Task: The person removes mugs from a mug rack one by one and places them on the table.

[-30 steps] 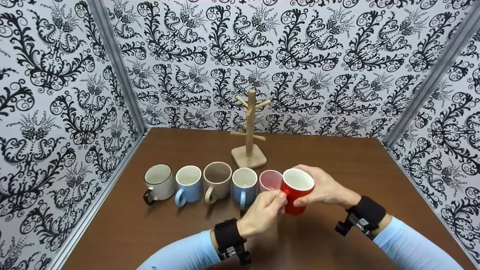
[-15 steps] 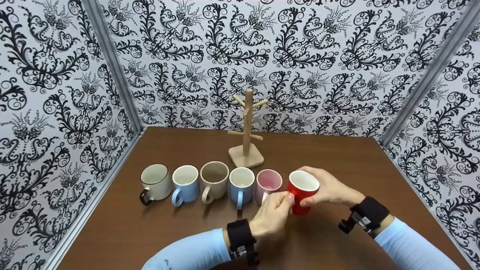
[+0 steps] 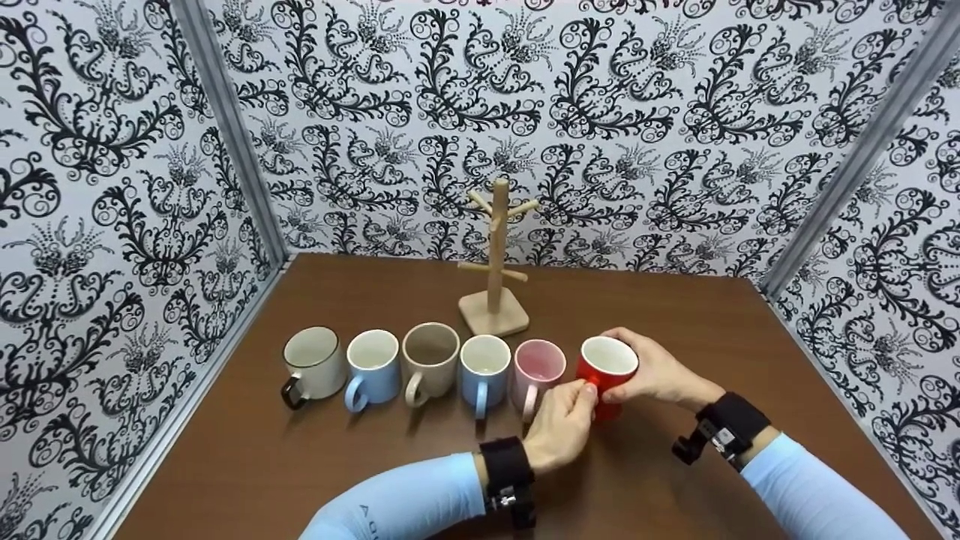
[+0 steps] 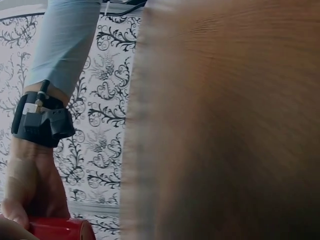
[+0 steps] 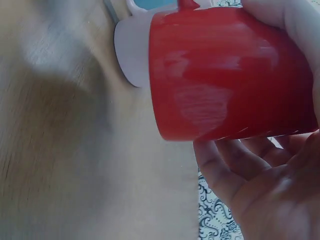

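A red mug (image 3: 609,357) with a white inside stands upright at the right end of a row of mugs. My right hand (image 3: 660,373) grips its body from the right, thumb in front and fingers behind; the right wrist view shows the red wall (image 5: 225,80) between thumb and fingers. At its near side, my left hand (image 3: 562,424) pinches the red handle, which is mostly hidden by the fingers. Just left of it sits a pink mug (image 3: 538,360), its handle toward me. In the left wrist view the red mug's base (image 4: 60,228) shows at the bottom edge.
Leftward in the row stand a blue mug (image 3: 484,367), a beige mug (image 3: 431,360), a light blue mug (image 3: 373,367) and a grey mug (image 3: 315,364) with a black handle. A wooden mug tree (image 3: 495,307) stands behind them on the brown table (image 3: 360,289). Patterned walls enclose the table.
Both hands have moved the red mug a little to the right and lower, away from the pink mug. The pink mug's handle now shows. The other mugs stay put.
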Available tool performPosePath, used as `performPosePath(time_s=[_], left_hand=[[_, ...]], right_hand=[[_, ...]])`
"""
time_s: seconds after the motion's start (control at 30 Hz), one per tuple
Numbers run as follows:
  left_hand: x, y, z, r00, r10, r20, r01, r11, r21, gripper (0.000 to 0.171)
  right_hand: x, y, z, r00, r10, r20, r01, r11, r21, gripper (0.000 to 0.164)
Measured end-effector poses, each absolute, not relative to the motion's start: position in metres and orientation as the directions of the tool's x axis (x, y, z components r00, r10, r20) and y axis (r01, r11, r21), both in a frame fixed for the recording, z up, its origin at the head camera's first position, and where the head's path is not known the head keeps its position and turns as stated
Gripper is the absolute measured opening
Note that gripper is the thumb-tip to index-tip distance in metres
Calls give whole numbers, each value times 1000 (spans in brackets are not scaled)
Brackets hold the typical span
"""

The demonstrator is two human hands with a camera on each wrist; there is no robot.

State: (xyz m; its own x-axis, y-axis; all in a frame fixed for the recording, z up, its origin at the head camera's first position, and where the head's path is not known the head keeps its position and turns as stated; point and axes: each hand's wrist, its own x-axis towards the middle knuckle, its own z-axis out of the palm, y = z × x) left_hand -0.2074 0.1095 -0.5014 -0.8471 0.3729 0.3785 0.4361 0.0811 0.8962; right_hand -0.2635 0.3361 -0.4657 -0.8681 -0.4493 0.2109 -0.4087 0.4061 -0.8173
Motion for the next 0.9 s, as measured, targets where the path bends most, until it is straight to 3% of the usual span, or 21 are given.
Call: performPosePath(time_s=[0.33, 0.53, 0.77, 0.9], left_hand=[[-214, 119, -513, -863, 347, 367, 426, 110, 898, 38], [-216, 124, -514, -907, 331, 262, 320, 135, 938, 37], [-245, 146, -565, -937, 260, 233, 291, 213, 933, 40], [-246, 149, -570, -933, 243, 266, 324, 241, 915, 39]], right_hand=[[-275, 341, -479, -866, -454, 207, -407, 402, -821, 79], [-279, 341, -484, -869, -461, 181, -376, 375, -847, 79], [-285, 338, -492, -868, -461, 185, -386, 391, -836, 79], [-288, 338, -496, -864, -465, 195, -401, 400, -824, 79]])
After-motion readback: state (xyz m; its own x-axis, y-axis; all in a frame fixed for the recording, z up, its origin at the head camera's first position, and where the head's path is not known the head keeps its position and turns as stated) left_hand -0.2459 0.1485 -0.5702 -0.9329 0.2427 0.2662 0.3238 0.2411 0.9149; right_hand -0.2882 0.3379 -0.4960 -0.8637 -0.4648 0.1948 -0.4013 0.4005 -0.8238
